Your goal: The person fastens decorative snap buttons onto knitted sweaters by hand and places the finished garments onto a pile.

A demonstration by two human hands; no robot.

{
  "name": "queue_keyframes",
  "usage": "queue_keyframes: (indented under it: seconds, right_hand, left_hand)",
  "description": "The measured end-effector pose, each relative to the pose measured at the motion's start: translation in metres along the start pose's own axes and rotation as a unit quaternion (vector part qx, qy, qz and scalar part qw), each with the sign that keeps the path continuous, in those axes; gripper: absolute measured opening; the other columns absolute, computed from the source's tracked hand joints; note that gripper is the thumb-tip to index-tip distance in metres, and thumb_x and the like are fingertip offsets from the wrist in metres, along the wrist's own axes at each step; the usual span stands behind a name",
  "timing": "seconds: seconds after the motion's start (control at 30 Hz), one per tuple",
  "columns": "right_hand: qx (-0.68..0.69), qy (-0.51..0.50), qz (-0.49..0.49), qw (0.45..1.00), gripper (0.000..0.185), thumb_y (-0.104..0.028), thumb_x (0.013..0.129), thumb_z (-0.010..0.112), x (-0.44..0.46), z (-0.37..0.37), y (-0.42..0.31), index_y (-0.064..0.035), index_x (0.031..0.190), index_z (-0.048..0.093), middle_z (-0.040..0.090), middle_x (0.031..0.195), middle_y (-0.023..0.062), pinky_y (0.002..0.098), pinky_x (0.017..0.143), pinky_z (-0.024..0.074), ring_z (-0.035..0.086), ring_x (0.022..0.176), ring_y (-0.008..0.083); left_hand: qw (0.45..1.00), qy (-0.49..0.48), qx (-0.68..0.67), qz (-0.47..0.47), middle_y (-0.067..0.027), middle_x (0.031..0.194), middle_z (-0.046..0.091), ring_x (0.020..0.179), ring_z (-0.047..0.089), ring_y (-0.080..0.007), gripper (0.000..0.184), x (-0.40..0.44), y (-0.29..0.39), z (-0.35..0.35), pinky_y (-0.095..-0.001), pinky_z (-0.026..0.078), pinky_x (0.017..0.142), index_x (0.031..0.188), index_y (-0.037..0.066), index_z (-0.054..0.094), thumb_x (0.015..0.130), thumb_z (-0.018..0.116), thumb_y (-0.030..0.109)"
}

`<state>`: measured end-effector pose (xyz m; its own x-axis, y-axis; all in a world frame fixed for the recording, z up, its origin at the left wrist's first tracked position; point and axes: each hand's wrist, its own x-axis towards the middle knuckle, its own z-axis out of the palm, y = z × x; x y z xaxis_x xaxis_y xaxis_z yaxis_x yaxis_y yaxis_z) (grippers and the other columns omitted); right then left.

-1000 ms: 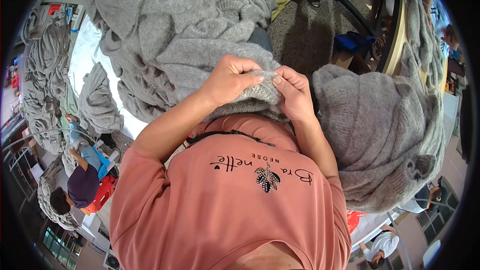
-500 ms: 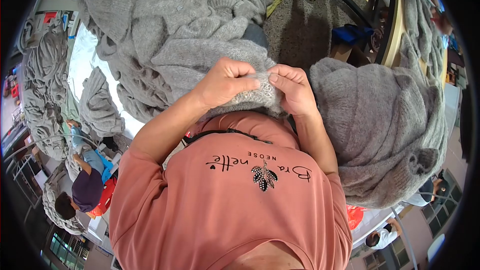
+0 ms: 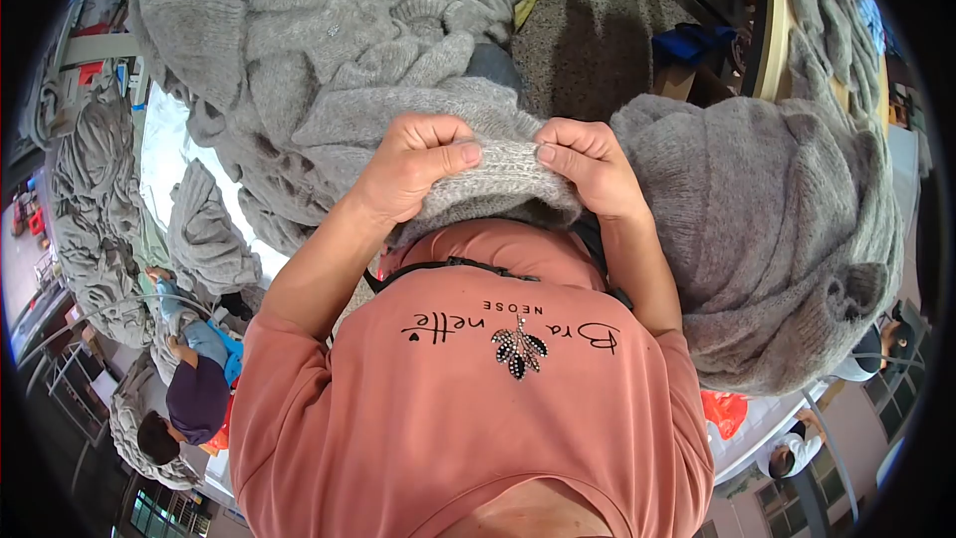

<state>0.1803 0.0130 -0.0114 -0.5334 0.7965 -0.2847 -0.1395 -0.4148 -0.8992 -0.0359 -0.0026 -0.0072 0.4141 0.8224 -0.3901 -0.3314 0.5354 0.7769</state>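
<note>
A ribbed edge of a fuzzy grey knit sweater stretches between my two hands, just in front of my waist. My left hand pinches the band between thumb and curled fingers. On the other side, my right hand grips the same band, its thumb lying on top. The rest of this sweater runs forward over my lap and merges with the pile of grey knitwear, so its outline cannot be told.
A bundle of grey knitwear bulks at my right. Beyond it stands a wood-edged table with more knitwear. On the left, a folded grey garment lies by a white surface. A person in a dark top sits farther left.
My left hand has slid leftward along the ribbed edge, so the hands are farther apart and more of the band shows. The view has shifted slightly.
</note>
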Motion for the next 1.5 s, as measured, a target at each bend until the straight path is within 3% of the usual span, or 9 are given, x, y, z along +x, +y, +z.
queue_keyframes:
  seconds: [0.3, 0.6, 0.87, 0.97, 1.1, 1.17, 1.33, 1.4, 1.5]
  right_hand:
    - [-0.178, 0.011, -0.074, 0.981, 0.005, -0.004, 0.079, 0.057, 0.002, 0.020, 0.001, 0.0002, 0.078, 0.057, 0.050, 0.064, 0.0000, 0.0207, 0.049, 0.0349, 0.042, 0.058, 0.0041]
    - [-0.053, 0.076, -0.022, 0.995, 0.007, -0.005, 0.081, 0.054, 0.001, 0.021, 0.011, -0.0004, 0.075, 0.054, 0.045, 0.056, -0.0012, 0.0207, 0.047, 0.0328, 0.038, 0.054, 0.0028]
    - [-0.331, 0.082, -0.177, 0.923, 0.002, 0.001, 0.073, 0.052, 0.002, 0.030, 0.013, 0.0017, 0.075, 0.053, 0.054, 0.069, 0.0131, 0.0324, 0.055, 0.0418, 0.053, 0.061, 0.0262]
    - [-0.321, 0.090, -0.105, 0.937, 0.003, -0.001, 0.076, 0.051, -0.002, 0.031, 0.010, 0.0010, 0.075, 0.054, 0.053, 0.065, 0.0110, 0.0295, 0.052, 0.0403, 0.051, 0.056, 0.0187]
    - [-0.266, 0.122, -0.104, 0.950, 0.003, 0.001, 0.074, 0.053, 0.003, 0.028, -0.001, 0.0001, 0.072, 0.050, 0.045, 0.057, 0.0050, 0.0252, 0.048, 0.0360, 0.044, 0.052, 0.0116]
    - [-0.400, 0.158, -0.237, 0.871, 0.011, 0.005, 0.068, 0.054, 0.012, 0.027, -0.003, 0.0019, 0.078, 0.051, 0.051, 0.072, 0.0102, 0.0282, 0.059, 0.0416, 0.050, 0.064, 0.0194]
    - [-0.443, 0.238, -0.172, 0.847, 0.020, 0.005, 0.064, 0.056, 0.006, -0.012, 0.057, 0.0027, 0.083, 0.053, 0.051, 0.080, 0.0136, 0.0309, 0.066, 0.0422, 0.051, 0.072, 0.0250]
    - [-0.288, 0.206, -0.097, 0.930, 0.022, 0.001, 0.066, 0.057, 0.005, -0.016, 0.067, 0.0038, 0.089, 0.054, 0.051, 0.080, 0.0133, 0.0288, 0.065, 0.0420, 0.051, 0.071, 0.0241]
    - [-0.405, 0.187, -0.161, 0.880, 0.022, 0.001, 0.067, 0.056, 0.008, -0.014, 0.063, 0.0007, 0.089, 0.055, 0.054, 0.084, 0.0163, 0.0315, 0.067, 0.0435, 0.055, 0.077, 0.0293]
  left_hand:
    - [0.991, 0.044, 0.128, -0.010, 0.0016, 0.067, 0.057, 0.060, 0.047, -0.0024, 0.009, 0.003, -0.007, 0.019, -0.0185, 0.037, 0.053, 0.075, -0.001, 0.062, 0.066, 0.062, -0.003]
    - [0.958, 0.013, 0.287, -0.001, 0.0035, 0.065, 0.055, 0.063, 0.045, -0.0017, 0.006, 0.004, -0.007, 0.020, -0.0189, 0.035, 0.051, 0.074, -0.001, 0.061, 0.068, 0.061, 0.002]
    - [0.988, 0.020, 0.146, -0.047, -0.0022, 0.071, 0.059, 0.068, 0.051, -0.0054, 0.013, 0.008, -0.024, 0.026, -0.0198, 0.041, 0.058, 0.077, -0.004, 0.062, 0.069, 0.062, 0.006]
    - [0.986, 0.034, 0.154, -0.049, -0.0045, 0.071, 0.060, 0.067, 0.054, -0.0070, 0.011, 0.009, -0.034, 0.021, -0.0210, 0.043, 0.059, 0.077, -0.003, 0.061, 0.069, 0.062, 0.004]
    - [0.982, 0.060, -0.174, -0.044, -0.0090, 0.073, 0.062, 0.064, 0.059, -0.0132, 0.006, 0.018, -0.019, 0.023, -0.0242, 0.046, 0.059, 0.075, -0.002, 0.061, 0.070, 0.060, 0.001]
    - [0.976, 0.084, -0.203, 0.000, -0.0089, 0.074, 0.062, 0.064, 0.060, -0.0143, 0.009, 0.023, -0.013, 0.021, -0.0251, 0.047, 0.059, 0.078, -0.002, 0.061, 0.069, 0.059, 0.000]
    - [0.954, 0.134, -0.265, 0.052, -0.0088, 0.073, 0.061, 0.065, 0.060, -0.0170, 0.006, 0.024, 0.027, 0.014, -0.0278, 0.048, 0.061, 0.076, 0.000, 0.059, 0.070, 0.056, -0.001]
    - [0.944, 0.183, -0.266, 0.063, -0.0080, 0.074, 0.061, 0.068, 0.060, -0.0173, 0.007, 0.020, 0.041, 0.017, -0.0281, 0.048, 0.063, 0.077, 0.001, 0.059, 0.070, 0.056, -0.001]
    - [0.936, 0.255, -0.236, 0.054, -0.0076, 0.075, 0.062, 0.070, 0.061, -0.0182, 0.008, 0.015, 0.062, 0.032, -0.0299, 0.050, 0.067, 0.078, 0.002, 0.060, 0.071, 0.057, 0.000]
